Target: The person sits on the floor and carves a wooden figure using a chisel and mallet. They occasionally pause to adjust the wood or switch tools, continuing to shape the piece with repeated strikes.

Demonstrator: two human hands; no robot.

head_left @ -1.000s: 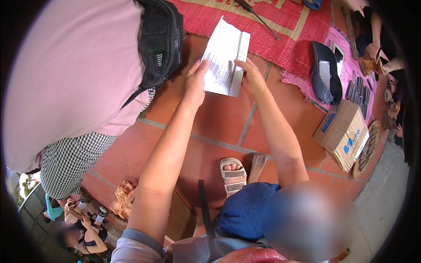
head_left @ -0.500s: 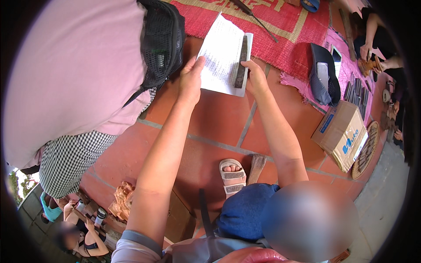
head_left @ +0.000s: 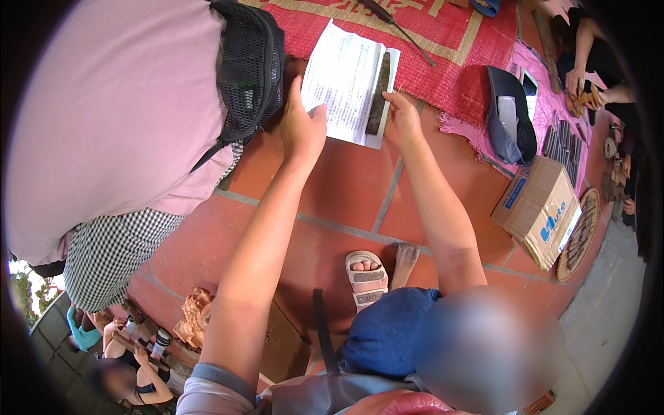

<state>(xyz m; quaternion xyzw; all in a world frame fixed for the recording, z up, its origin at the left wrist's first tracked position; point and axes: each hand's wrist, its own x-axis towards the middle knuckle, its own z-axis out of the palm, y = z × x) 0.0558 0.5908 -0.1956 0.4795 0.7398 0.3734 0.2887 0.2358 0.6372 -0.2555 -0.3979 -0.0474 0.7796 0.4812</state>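
Note:
A white sheet of printed paper (head_left: 339, 83) is held out in front of me over the tiles. Along its right side lies a dark, narrow flat bar (head_left: 378, 97), with a strip of paper showing beyond it. My right hand (head_left: 403, 121) pinches the paper's right edge, its thumb beside the bar; the fingers underneath are hidden. At the paper's lower left edge, my left hand (head_left: 303, 131) is open, with a finger stretched up alongside and the thumb apart, overlapping the corner.
A person in a pink top (head_left: 117, 104) with a black mesh bag (head_left: 249, 76) stands close on the left. A red mat (head_left: 443, 55) lies ahead. To the right are a cap (head_left: 508, 114), several dark bars (head_left: 561, 149) and a cardboard box (head_left: 536, 207). Other people work at both sides.
My left hand has loosened from the paper's edge, its fingers spreading upward. The paper has shifted slightly left, and my right hand still pinches it.

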